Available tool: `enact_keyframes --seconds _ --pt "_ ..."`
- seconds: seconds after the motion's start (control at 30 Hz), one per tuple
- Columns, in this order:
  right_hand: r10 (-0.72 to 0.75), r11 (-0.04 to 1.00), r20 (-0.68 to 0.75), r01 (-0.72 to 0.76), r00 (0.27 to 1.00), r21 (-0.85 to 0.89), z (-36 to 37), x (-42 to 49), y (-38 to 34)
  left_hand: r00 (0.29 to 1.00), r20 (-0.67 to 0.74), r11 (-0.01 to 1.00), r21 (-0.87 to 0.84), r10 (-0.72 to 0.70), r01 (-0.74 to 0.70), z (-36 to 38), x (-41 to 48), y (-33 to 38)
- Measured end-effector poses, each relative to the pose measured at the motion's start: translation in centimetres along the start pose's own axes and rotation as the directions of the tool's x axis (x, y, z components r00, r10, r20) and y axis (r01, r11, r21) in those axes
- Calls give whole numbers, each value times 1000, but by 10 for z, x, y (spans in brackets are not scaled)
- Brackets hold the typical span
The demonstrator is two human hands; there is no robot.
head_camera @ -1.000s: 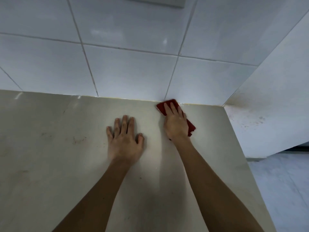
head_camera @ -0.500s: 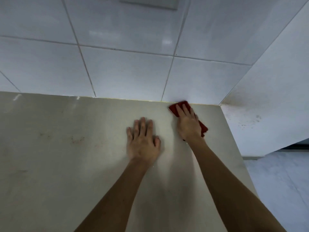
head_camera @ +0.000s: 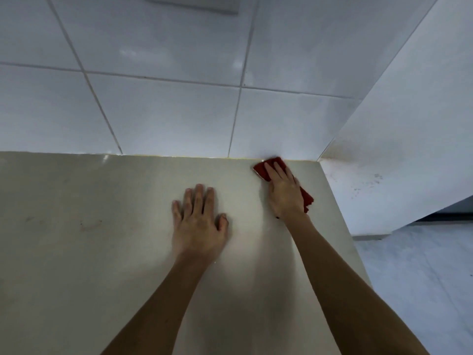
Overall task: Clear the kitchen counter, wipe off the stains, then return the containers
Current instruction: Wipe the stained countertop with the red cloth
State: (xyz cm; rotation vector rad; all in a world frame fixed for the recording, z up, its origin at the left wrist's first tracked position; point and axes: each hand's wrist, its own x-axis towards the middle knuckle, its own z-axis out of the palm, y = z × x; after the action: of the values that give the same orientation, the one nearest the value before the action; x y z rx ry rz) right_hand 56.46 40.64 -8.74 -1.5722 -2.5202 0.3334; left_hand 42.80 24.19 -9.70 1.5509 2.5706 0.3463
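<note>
**A:** Status, left to right?

**B:** There's a faint reddish-brown smear [head_camera: 90, 224] on the pale beige stone counter [head_camera: 76, 290], at 9 o'clock from the left hand [head_camera: 199, 226] and well apart from it. It looks unwiped. The left hand lies palm down with fingers straight, holding nothing. It has slid right over the last second.

**A:** Cloth?

**B:** The dark red folded cloth [head_camera: 261, 170] is at 1 o'clock from the left hand, under the right hand [head_camera: 284, 193]. The fingers are straight and press it flat, no grip. The cloth has gone right along the back edge and is now near the back-right corner, against the glossy white tiled wall [head_camera: 166, 111].

**A:** Meaning?

**B:** My read is mid-wipe, with the back-right strip nearly done. The smear on the left remains. The white side panel [head_camera: 371, 180] at 3 o'clock from the cloth shows dark specks. No containers are in view, so the return hasn't started.
</note>
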Motion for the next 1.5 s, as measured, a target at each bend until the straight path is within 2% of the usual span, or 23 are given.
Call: enact_keyframes --seconds 0.1,0.2,0.37,0.53,0.7,0.87,0.97,1.1,1.17,1.3,1.4,1.47,1.5 --pt "55 998 -35 -55 998 -1 -1 -34 3 1000 -3 1000 2 7 -7 2 0 -1" --pt "-12 1000 -31 12 999 -12 3 -66 -19 1000 -7 1000 2 4 -4 1 1 0" --pt "-107 994 95 103 990 38 -4 -27 -16 1000 17 1000 17 8 -9 -1 1 -1" --pt "83 996 40 -82 996 -21 -12 -6 37 996 48 998 9 69 -69 -5 -3 -2" --pt "137 991 -63 -137 989 1 -11 -85 39 997 58 998 36 47 -49 -7 -42 1" --pt "11 1000 -20 -11 1000 26 -3 -121 -12 998 19 998 24 55 -55 -6 -68 8" --pt "-49 999 49 49 998 -12 -11 -102 2 999 7 999 23 48 -49 -6 -76 7" --pt "160 987 2 -160 987 15 -17 -116 35 998 31 998 18 54 -54 -5 -91 6" --pt "214 977 -32 -214 976 17 -16 -145 33 998 40 998 13 58 -58 -5 -94 4" --pt "117 993 -58 -115 992 24 -7 -195 -9 997 44 998 18 56 -57 -7 -93 3" --pt "9 1000 13 -10 1000 26 -7 -191 -21 998 57 998 58 30 -34 -12 -93 9" --pt "9 1000 40 -9 999 -1 -13 -172 -6 999 42 998 55 9 -11 -15 -92 17" --pt "60 998 39 -59 997 -3 -17 -165 6 999 35 999 45 12 -13 -15 -91 23"
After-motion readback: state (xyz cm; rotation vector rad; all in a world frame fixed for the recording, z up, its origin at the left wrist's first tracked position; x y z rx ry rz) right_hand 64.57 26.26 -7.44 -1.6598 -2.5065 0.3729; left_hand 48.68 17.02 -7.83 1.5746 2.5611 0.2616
